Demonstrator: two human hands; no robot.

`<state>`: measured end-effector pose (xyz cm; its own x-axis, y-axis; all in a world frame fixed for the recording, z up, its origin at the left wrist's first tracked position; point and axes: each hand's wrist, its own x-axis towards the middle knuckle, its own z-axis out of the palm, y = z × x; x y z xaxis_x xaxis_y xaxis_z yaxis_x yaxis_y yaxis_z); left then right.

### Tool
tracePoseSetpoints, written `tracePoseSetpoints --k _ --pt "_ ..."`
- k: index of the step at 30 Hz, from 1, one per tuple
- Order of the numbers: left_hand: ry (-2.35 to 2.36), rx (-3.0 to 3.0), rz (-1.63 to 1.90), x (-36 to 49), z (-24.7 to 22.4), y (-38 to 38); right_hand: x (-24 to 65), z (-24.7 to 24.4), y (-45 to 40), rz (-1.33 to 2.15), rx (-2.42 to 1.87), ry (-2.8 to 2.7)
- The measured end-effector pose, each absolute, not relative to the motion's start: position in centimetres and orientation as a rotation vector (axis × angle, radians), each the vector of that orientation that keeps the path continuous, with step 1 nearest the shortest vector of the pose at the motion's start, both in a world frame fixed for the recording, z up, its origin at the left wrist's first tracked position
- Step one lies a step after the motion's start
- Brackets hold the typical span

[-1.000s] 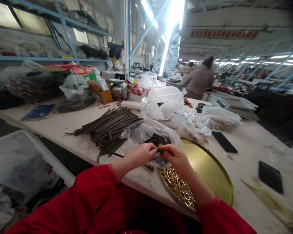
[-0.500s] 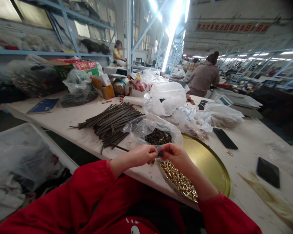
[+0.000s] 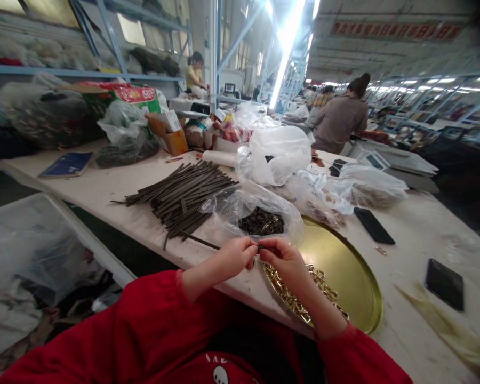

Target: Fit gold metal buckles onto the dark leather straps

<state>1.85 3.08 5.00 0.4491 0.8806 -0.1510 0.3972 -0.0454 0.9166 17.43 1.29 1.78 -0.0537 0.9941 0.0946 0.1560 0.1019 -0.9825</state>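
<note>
My left hand [image 3: 237,254] is closed in a pinch on a dark strip [image 3: 200,240], which runs out to the left toward the pile. Fingertips almost touching it, my right hand [image 3: 282,258] pinches the dark end that shows between the two hands; the fingers partly hide it. Just beyond them lies an open clear plastic bag [image 3: 228,210] with small dark looped pieces [image 3: 261,221] inside. Under my right forearm, gold-coloured metal buckles [image 3: 318,277] lie on a round gold tray [image 3: 350,272]. A pile of dark strips [image 3: 184,197] is spread left of the bag.
Two black phones [image 3: 374,225] [image 3: 444,284] lie on the table at right. Plastic bags [image 3: 280,152], a cardboard box [image 3: 171,136] and a blue notebook [image 3: 66,164] stand or lie farther back. A white bin [image 3: 56,213] is at left. Two co-workers [image 3: 340,117] [image 3: 194,74] are beyond.
The camera view has shifted slightly. My right fingers have turned and closed more around the dark end, showing less of it. My left hand keeps its pinch on the strip.
</note>
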Motion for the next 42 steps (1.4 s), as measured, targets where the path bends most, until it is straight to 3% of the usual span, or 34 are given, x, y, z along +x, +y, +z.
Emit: tracePoseSetpoints --k 6,17,24,30,42 --pt "1.090 1.629 0.676 2.3 3.4 2.5 16.6 0.6 1.4 1.157 -1.273 -1.231" --pt "1.050 1.528 0.758 1.8 2.7 2.1 15.4 1.1 0.4 0.761 -1.321 -1.500" --pt "0.991 1.610 0.746 1.5 2.8 0.8 15.7 1.6 -0.9 1.035 -1.307 -1.238" --pt "0.884 1.615 0.786 1.3 3.2 -0.3 15.1 1.0 -2.1 1.552 -1.046 -1.061" --pt "1.034 1.505 0.659 0.9 2.8 -1.8 14.2 1.2 -4.3 1.353 -1.062 -0.902"
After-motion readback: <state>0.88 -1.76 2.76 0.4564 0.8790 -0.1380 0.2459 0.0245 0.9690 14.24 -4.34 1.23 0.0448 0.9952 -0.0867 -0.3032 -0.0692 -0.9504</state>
